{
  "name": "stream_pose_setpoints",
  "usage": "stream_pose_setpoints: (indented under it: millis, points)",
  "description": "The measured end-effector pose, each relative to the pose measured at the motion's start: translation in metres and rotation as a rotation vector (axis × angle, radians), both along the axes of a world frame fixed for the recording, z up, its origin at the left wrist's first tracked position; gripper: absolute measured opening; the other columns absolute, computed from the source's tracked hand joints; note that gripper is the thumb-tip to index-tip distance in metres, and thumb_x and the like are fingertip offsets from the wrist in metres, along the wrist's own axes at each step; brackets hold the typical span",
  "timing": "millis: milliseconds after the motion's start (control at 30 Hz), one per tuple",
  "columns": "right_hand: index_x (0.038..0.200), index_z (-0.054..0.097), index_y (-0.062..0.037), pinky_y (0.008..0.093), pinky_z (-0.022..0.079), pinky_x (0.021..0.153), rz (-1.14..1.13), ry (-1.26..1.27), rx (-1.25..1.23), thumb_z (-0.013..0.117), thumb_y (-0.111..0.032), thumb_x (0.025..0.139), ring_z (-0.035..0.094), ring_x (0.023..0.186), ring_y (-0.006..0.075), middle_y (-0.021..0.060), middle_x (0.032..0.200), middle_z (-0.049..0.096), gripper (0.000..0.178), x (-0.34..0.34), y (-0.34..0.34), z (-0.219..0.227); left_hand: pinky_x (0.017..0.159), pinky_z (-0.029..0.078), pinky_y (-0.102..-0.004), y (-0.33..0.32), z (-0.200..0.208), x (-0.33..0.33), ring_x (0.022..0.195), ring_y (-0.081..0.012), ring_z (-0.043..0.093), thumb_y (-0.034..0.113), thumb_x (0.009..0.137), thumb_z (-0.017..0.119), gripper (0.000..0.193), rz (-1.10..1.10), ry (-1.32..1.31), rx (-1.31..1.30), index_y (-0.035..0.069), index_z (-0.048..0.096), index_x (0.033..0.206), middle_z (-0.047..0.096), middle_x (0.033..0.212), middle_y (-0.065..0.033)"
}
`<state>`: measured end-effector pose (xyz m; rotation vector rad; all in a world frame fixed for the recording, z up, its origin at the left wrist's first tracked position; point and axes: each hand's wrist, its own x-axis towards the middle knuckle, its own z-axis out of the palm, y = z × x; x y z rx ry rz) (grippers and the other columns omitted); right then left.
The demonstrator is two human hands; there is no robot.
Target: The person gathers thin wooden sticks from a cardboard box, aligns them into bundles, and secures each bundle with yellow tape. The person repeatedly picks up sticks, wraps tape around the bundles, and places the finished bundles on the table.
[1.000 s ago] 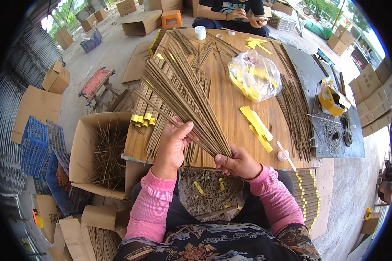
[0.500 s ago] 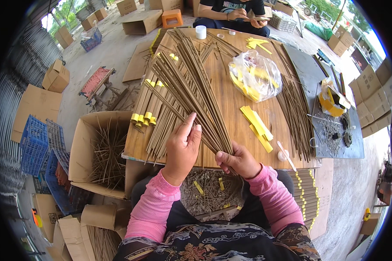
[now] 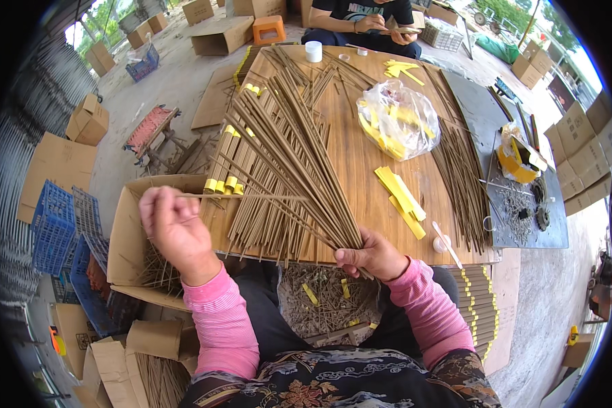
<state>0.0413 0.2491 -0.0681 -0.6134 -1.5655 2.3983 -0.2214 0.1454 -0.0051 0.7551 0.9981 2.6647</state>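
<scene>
My right hand (image 3: pixel 374 255) grips the lower end of a fanned bunch of thin brown incense sticks (image 3: pixel 296 156) above the table's near edge. My left hand (image 3: pixel 178 231) is out to the left, over the rim of a cardboard box (image 3: pixel 129 238); its fingers pinch the end of a single incense stick (image 3: pixel 248 196), which lies crosswise to the bunch. Beneath the bunch, a pile of loose sticks (image 3: pixel 265 231) covers part of the wooden table (image 3: pixel 347 156). Bundles with yellow paper bands (image 3: pixel 228 153) lie left of the pile. The box contains jumbled sticks (image 3: pixel 158 268).
Yellow paper strips (image 3: pixel 401 197) and a clear plastic bag (image 3: pixel 401 122) lie right of the bunch. More sticks (image 3: pixel 459 183) line the table's right side, beside a grey board (image 3: pixel 523 224). Across the table sits a person (image 3: pixel 367 17). Banded bundles (image 3: pixel 479 306) lie low at right.
My left hand has swung left from the bunch toward the box, drawing one stick out sideways. My right hand still holds the bunch, its upper ends now lower and nearer.
</scene>
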Motion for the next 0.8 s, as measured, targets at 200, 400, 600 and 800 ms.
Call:
stream_pose_setpoints:
  millis: [200,400,600,800]
  points:
    - [0.093,0.048,-0.005,0.021,0.04,0.045,-0.05,0.036,-0.065,0.06,-0.016,0.084,0.047,0.052,0.0077,0.0012,0.068,0.051,0.018,0.0,-0.001,0.01,0.053,0.038,-0.0264,-0.045,-0.037,-0.098,0.052,-0.0147,0.042,0.016,0.092,0.042,0.023,-0.132,-0.643,0.651,-0.001,0.043,0.077,0.048,0.065,-0.0071]
    - [0.092,0.049,-0.0055,0.0212,0.041,0.046,-0.04,0.077,-0.089,0.06,-0.014,0.084,0.048,0.053,0.0083,0.0023,0.07,0.052,0.017,-0.004,-0.001,0.007,0.056,0.039,-0.0277,-0.021,-0.05,-0.074,0.055,-0.0142,0.043,0.018,0.09,0.046,0.019,-0.145,-0.583,0.276,0.0,0.048,0.084,0.055,0.077,-0.0082]
    - [0.094,0.05,-0.0052,0.0208,0.041,0.046,-0.033,0.155,-0.198,0.06,-0.013,0.084,0.049,0.054,0.0087,0.003,0.073,0.054,0.016,-0.002,-0.007,0.005,0.073,0.044,-0.0267,0.036,-0.02,0.048,0.084,-0.0127,0.053,0.022,0.078,0.065,0.031,-0.758,-0.414,-0.297,0.003,0.054,0.1,0.059,0.089,-0.005]
    - [0.094,0.049,-0.0055,0.0206,0.041,0.047,0.092,0.052,-0.115,0.06,-0.019,0.084,0.05,0.056,0.008,0.0011,0.073,0.054,0.02,-0.003,-0.007,-0.003,0.085,0.049,-0.0374,0.044,-0.039,0.078,0.096,-0.0233,0.058,0.009,0.081,0.06,0.033,-0.953,-0.293,-0.38,-0.002,0.051,0.111,0.059,0.105,-0.0137]
